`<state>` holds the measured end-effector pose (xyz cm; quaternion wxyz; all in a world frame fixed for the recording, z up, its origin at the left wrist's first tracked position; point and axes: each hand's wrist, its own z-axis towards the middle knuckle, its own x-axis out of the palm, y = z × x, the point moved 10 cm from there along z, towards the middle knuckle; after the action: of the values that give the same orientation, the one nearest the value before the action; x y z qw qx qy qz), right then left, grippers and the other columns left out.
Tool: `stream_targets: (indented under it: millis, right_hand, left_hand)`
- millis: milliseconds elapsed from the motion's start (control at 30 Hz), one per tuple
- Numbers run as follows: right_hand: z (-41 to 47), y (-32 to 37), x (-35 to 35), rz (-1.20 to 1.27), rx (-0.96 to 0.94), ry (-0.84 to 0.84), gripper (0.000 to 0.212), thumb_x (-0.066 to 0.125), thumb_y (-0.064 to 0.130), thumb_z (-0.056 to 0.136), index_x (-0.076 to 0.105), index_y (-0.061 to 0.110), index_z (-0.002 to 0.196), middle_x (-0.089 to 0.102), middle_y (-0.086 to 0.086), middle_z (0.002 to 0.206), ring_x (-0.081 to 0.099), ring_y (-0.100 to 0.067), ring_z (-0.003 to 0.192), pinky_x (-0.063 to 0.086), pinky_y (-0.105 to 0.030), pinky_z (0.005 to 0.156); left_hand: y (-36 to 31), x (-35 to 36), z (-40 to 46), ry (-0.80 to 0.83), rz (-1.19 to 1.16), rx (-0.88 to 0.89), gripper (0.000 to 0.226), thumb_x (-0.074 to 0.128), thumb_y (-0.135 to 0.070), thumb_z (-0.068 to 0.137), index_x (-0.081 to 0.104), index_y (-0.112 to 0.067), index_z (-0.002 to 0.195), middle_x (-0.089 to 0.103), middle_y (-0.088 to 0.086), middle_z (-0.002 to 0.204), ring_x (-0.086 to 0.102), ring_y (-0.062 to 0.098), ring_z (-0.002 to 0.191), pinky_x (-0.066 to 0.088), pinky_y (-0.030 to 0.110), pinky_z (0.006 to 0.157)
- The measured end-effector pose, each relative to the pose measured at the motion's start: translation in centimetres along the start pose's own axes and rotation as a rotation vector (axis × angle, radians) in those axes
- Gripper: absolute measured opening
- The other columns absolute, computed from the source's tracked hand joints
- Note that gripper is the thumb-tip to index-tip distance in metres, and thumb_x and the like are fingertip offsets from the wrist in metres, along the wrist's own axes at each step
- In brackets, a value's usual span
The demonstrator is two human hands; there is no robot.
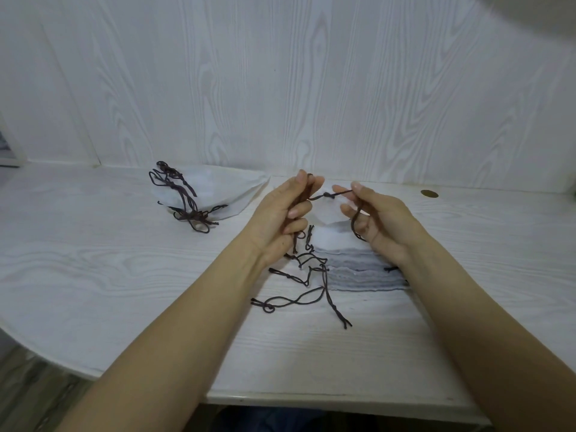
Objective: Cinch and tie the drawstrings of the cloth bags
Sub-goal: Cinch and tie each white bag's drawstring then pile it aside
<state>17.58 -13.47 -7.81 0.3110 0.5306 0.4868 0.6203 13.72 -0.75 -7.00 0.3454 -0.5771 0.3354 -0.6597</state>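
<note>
A small white cloth bag (pixel 324 213) hangs between my hands above the table. Its dark brown drawstring (pixel 321 197) runs taut from hand to hand, with a knot at the bag's gathered mouth. My left hand (pixel 280 219) pinches one end of the string, whose tail hangs below the palm. The other end is gripped by my right hand (pixel 377 219), with a loop trailing under the fingers. Under the hands lies a stack of flat white bags (pixel 358 269) with loose brown strings (pixel 305 288) spilling to its left.
A pile of white bags with tied brown strings (pixel 212 194) lies at the back left of the white wood-grain table (pixel 93 260). A round brass-coloured hole (pixel 429 193) sits at the back right. A white panelled wall stands right behind. The table's front edge curves away at the left.
</note>
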Motion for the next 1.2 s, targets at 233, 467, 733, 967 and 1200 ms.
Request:
stream_targets:
  millis: [233,467,733,967,1200]
  right_hand:
    - [-0.1,-0.2,1.4,0.502,0.061,0.155,0.019,0.057,0.010,0.078,0.058,0.000,0.094,0.070,-0.014,0.103,0.070,-0.006,0.075,0.049,-0.010,0.049]
    - [-0.4,0.2,0.9,0.205,-0.008,0.093,0.013,0.063,0.025,0.075,0.065,0.014,0.081,0.068,0.003,0.078,0.056,-0.001,0.045,0.047,-0.011,0.043]
    - [-0.7,1.5,1.2,-0.016,-0.146,0.093,0.018,0.053,0.001,0.091,0.065,0.004,0.104,0.066,-0.004,0.081,0.063,-0.006,0.065,0.053,-0.016,0.066]
    - [-1.2,2.0,0.3,-0.255,-0.197,-0.055,0.010,0.061,0.001,0.085,0.058,0.006,0.094,0.073,-0.007,0.077,0.064,-0.010,0.057,0.053,-0.018,0.057]
    - [-1.0,2.0,1.3,-0.376,-0.256,0.039,0.017,0.058,0.002,0.088,0.071,0.007,0.079,0.068,-0.003,0.065,0.062,-0.009,0.060,0.053,-0.019,0.068]
  left_hand:
    - [0.7,0.1,0.3,0.027,0.117,-0.016,0.021,0.044,-0.011,0.097,0.063,-0.015,0.106,0.056,-0.007,0.071,0.029,0.000,0.042,0.018,0.008,0.034]
    - [0.6,0.6,0.2,0.104,0.141,-0.016,0.031,0.042,-0.009,0.098,0.058,-0.024,0.120,0.056,-0.004,0.075,0.031,0.001,0.046,0.021,0.009,0.038]
    - [0.0,1.6,-0.1,0.137,0.479,0.118,0.035,0.041,-0.006,0.099,0.056,-0.029,0.120,0.059,-0.005,0.072,0.032,0.003,0.048,0.028,0.013,0.044]
    - [-0.6,3.4,-0.9,0.167,0.839,0.287,0.035,0.040,0.001,0.097,0.054,-0.022,0.119,0.061,0.005,0.074,0.047,-0.002,0.051,0.033,0.007,0.050]
    - [-0.7,3.3,-0.9,0.170,0.877,0.308,0.035,0.043,-0.004,0.097,0.056,-0.028,0.120,0.063,0.002,0.070,0.045,0.001,0.052,0.034,0.008,0.051]
